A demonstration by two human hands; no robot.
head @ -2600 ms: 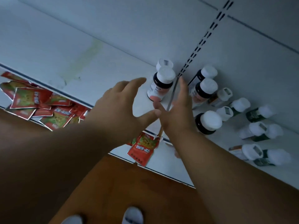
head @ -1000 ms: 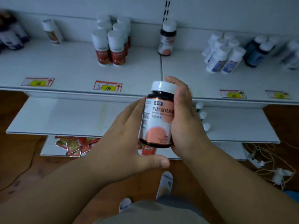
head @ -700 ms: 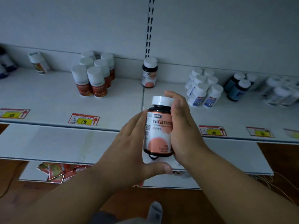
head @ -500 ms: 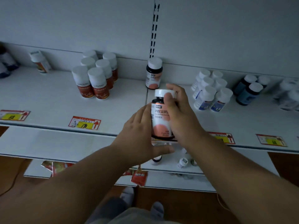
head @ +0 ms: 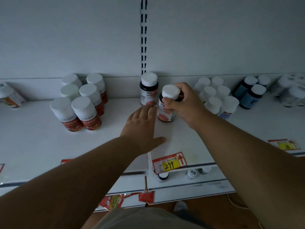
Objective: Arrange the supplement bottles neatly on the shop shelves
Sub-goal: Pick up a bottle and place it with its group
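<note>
A dark bottle (head: 166, 111) with a white cap and a pink-and-white label stands on the white upper shelf (head: 181, 142). My right hand (head: 184, 101) grips it around the neck, just under the cap. A matching bottle (head: 148, 90) stands right behind it, against the back panel. My left hand (head: 143, 128) lies flat over the shelf, fingers straight, with its fingertips by the lower left side of the held bottle.
Several red-labelled white bottles (head: 79, 104) cluster at the left, several white bottles (head: 214, 95) at the right, then dark blue ones (head: 250, 93). A price tag reading 299 (head: 169, 163) hangs on the shelf edge. Small bottles (head: 191, 174) lie on the lower shelf.
Both hands carried the bottle forward and set it down on the upper shelf in front of its twin. My left hand came off the bottle and flattened beside it.
</note>
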